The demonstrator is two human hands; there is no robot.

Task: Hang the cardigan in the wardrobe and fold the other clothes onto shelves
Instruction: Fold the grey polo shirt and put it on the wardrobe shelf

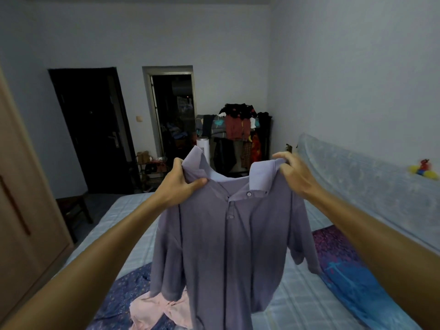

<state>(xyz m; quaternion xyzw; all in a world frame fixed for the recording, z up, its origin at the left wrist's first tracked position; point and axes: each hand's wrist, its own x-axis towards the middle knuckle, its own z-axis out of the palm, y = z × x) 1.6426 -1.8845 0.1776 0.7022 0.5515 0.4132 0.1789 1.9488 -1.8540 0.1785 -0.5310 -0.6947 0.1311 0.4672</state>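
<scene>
**Two hands raise a polo shirt before the fold**

Two garments lie nearest the viewer on the bed [300,303]: a crumpled pink garment [152,310] on top of a dark blue patterned cloth [119,291]. A magenta-and-blue cloth [347,263] lies along the bed's right side. Above them hangs the mauve polo shirt [233,239], front towards the viewer, placket partly open, with its hem close over the pink garment. Whether hem and garment touch cannot be told.

The left hand [183,184] pinches one shoulder beside the collar between thumb and curled fingers [198,182]. The right hand [295,177] pinches the other shoulder at the collar's edge, and its fingers [282,158] bunch the cloth. The shirt hangs clear of the bed, spread between the two grips.

At the left edge stands the wardrobe [26,210], whose door with a long dark handle appears closed. A dark stool [71,210] stands just beyond it. Farther off are a dark door [95,129], an open doorway [173,110] and a laden clothes rack [240,132].

The step in hand is judged to be folding the other clothes, with this shirt held up to straighten it. The next move calls for lowering it flat onto a bare part of the bed, away from the pink garment. Both grips should stay level so that the body does not twist. Which piece is the cardigan cannot be told.
</scene>
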